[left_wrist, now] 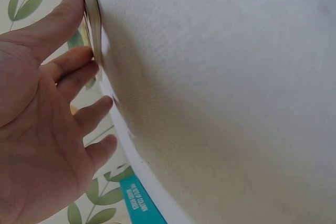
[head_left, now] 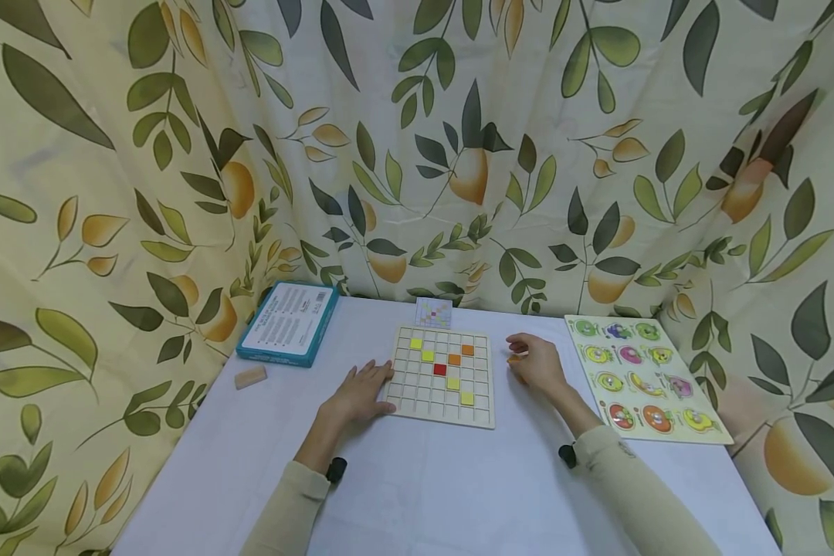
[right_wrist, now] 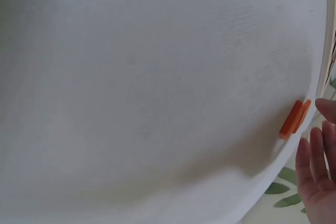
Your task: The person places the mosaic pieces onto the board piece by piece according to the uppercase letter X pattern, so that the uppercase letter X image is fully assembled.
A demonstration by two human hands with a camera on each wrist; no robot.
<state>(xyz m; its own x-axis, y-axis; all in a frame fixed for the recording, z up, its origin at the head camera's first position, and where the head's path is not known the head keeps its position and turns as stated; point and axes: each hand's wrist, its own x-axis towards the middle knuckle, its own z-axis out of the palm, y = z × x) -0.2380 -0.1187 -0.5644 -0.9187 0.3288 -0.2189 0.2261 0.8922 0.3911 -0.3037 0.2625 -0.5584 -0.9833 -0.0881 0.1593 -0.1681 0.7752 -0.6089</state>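
A wooden grid board (head_left: 417,401) lies in the middle of the white table. It carries several coloured tiles, among them a red tile (head_left: 440,369), an orange tile (head_left: 467,350) and a yellow tile (head_left: 466,398). My left hand (head_left: 363,392) lies flat on the table, fingers straight, with the fingertips (left_wrist: 79,74) against the board's left edge (left_wrist: 90,14). My right hand (head_left: 538,364) rests to the right of the board. Its fingers (right_wrist: 315,161) are relaxed beside two loose orange tiles (right_wrist: 295,119) and hold nothing.
A small pattern card (head_left: 434,313) stands behind the board. A teal box (head_left: 288,322) and a wooden block (head_left: 250,377) lie at the left. A fruit peg puzzle (head_left: 698,403) lies at the right. Leaf-print curtains close in the table on three sides.
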